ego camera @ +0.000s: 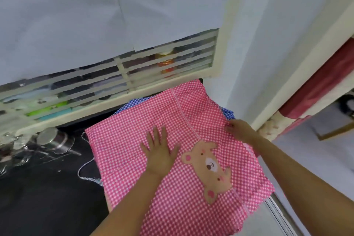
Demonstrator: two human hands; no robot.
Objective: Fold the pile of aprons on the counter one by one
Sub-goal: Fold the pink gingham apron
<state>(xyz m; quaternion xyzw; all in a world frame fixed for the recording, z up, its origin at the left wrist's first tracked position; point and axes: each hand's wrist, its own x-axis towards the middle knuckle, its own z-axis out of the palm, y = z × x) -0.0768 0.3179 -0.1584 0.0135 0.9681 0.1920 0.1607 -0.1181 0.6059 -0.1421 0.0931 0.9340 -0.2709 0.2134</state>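
Pink gingham cloth apron (pixel 124 149): likely light, limp; take edges.
Left hand (pixel 160 156): flat, pressing.
Right hand (pixel 240 130): grip pinches 3 o'clock edge.

Bare dark counter (pixel 44 197) lies open at front left; steel pots (pixel 54 140) (back left) and a louvred window (pixel 122 80) close the rear.
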